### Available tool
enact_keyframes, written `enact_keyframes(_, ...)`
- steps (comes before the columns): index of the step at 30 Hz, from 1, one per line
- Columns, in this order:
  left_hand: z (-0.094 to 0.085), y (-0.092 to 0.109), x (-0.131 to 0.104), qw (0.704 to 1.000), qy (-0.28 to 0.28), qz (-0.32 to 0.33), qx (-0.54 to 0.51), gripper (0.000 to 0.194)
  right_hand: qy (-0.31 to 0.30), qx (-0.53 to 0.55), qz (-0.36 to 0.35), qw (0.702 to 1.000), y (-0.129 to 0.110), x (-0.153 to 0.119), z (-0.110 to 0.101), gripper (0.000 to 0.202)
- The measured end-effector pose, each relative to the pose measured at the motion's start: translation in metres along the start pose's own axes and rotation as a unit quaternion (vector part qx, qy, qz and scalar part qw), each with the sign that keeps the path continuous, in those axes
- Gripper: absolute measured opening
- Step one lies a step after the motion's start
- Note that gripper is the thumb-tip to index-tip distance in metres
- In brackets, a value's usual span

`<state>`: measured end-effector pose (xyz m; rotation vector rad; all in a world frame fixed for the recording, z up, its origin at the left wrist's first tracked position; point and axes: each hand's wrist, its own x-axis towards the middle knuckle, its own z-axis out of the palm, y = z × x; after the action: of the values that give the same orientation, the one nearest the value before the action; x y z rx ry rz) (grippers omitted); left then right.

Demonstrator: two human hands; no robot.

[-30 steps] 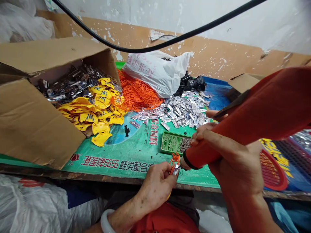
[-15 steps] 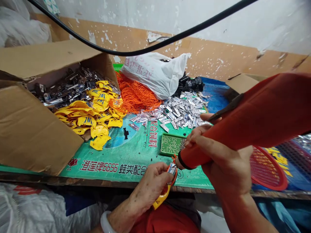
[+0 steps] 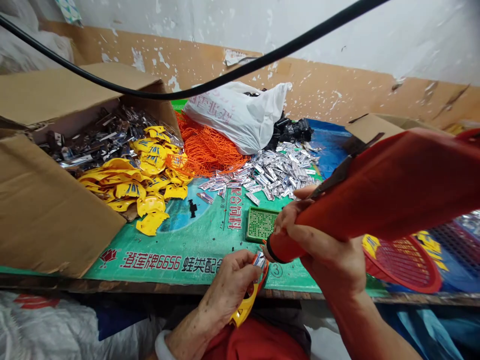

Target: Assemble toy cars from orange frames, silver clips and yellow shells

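Near the table's front edge, my left hand pinches a yellow plastic part with a silver piece and orange cord at its upper end. My right hand is wrapped round a long red tool, which slants down to the left. The tool's black-ringed tip meets or nearly meets the silver end of the yellow part; the exact contact is hidden. A green tray of small metal bits sits just behind the tip.
A cardboard box of dark pieces stands left, with yellow parts spilling out. Orange netting, a white bag and silver pieces lie behind. Right is a red basket; a black cable hangs across.
Both hands, the yellow part and the red tool appear slightly further left. The tool's body sits lower on the right, and more of the red basket shows. The view has shifted slightly.
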<state>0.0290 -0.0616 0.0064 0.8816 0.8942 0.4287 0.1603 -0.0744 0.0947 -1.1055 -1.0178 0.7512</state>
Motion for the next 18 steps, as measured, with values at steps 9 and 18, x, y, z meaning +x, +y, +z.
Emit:
enact_keyframes(9,-0.002,-0.006,0.0,0.998,0.009,-0.011,-0.063,0.013,-0.045,0.065,0.018,0.997,0.008,-0.003,-0.005,0.036)
enact_keyframes(18,-0.017,0.019,-0.012,0.998,0.032,-0.017,-0.044,0.017,0.054,0.126,-0.058,0.989,-0.009,0.032,-0.01,0.041)
